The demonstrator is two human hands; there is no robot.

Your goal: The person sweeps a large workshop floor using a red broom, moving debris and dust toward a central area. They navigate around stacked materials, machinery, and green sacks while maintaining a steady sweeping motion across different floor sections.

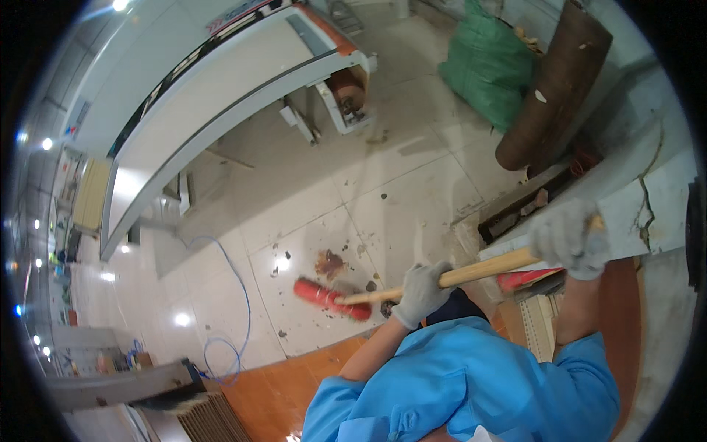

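I hold a broom with a pale wooden handle (486, 269) and a red brush head (331, 298) that rests on the tiled floor. My left hand (421, 293), in a grey glove, grips the handle low down, close to the head. My right hand (568, 237), also gloved, grips the upper end of the handle. Brown dirt and small debris (330, 263) lie on the tiles just beyond the brush head. My blue sleeves fill the lower part of the view.
A long white machine (213, 96) crosses the upper left. A green sack (487, 65) and a brown cylinder (554, 85) stand at the upper right. A blue cable (239, 295) loops over the floor at the left. Orange boards (294, 376) lie near my feet.
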